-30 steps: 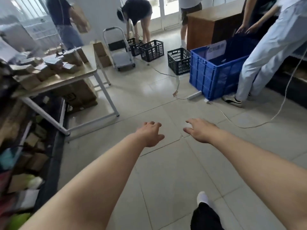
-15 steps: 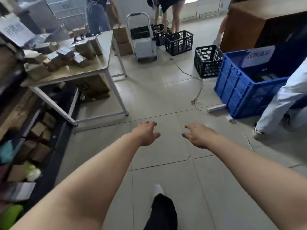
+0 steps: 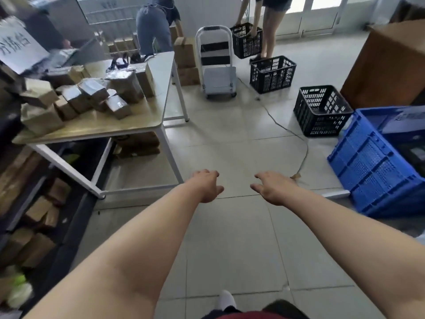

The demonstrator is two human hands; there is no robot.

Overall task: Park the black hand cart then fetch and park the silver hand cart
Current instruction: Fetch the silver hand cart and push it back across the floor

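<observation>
Ahead, upper centre, the silver hand cart (image 3: 218, 75) shows a tubular looped handle and flat deck on glossy tiles; both bare hands, left hand (image 3: 207, 186) and right hand (image 3: 272, 187), reach empty, fingers loosely spread.

Both arms reach forward over bare floor, left hand (image 3: 207, 185) and right hand (image 3: 272, 187) side by side, apart, holding nothing. Table (image 3: 147, 116) ahead-left, parcels (image 3: 92, 93) piled on its left part, boxes (image 3: 135, 143) under it. Shelving (image 3: 34, 215) along the left edge. Hand cart (image 3: 217, 72) straight ahead past the table's far corner, handle upright. 2 crates (image 3: 272, 73) right of the cart, 1 nearer (image 3: 322, 110). Large bin (image 3: 377, 162) at right. Cable (image 3: 287, 130) runs from the cart toward the right hand.
</observation>
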